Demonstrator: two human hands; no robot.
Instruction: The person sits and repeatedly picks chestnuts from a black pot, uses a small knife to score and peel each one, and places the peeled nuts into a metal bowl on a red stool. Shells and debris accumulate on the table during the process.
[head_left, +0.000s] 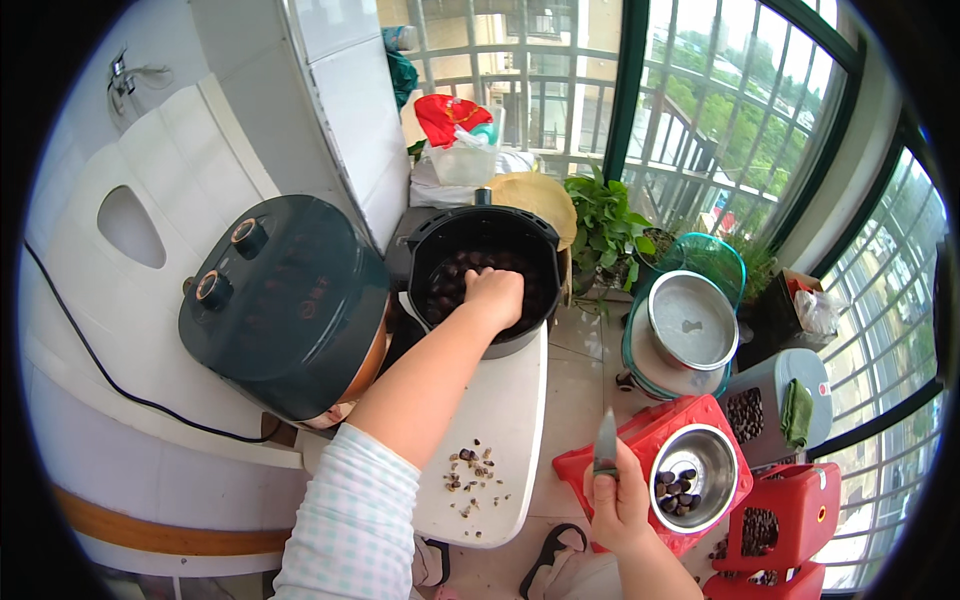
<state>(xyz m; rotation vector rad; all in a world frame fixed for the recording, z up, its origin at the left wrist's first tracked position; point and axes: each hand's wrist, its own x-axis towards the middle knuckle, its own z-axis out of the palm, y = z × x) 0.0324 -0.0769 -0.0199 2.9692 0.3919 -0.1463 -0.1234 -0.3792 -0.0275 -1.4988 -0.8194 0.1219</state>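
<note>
My left hand (496, 297) reaches down into a black air fryer basket (551, 281), among dark brown chestnuts (454, 281). Its fingertips are hidden, so whether they grip a chestnut cannot be told. A small knife (604, 444) points blade up in my right hand (622, 501), the fingers wrapped around its handle. Just right of that hand, a stainless steel bowl (721, 484) with several chestnuts (677, 495) rests on a red plastic stool (581, 459). Shell scraps (472, 480) lie scattered on the white surface (499, 397) in front of the basket.
A dark green air fryer body (300, 330) with two knobs stands left of the basket; a black cord (142, 397) runs below it. Farther right are a metal basin (694, 322), a grey bin (776, 435) and red stools (795, 502). Potted plants (604, 217) stand by the barred windows.
</note>
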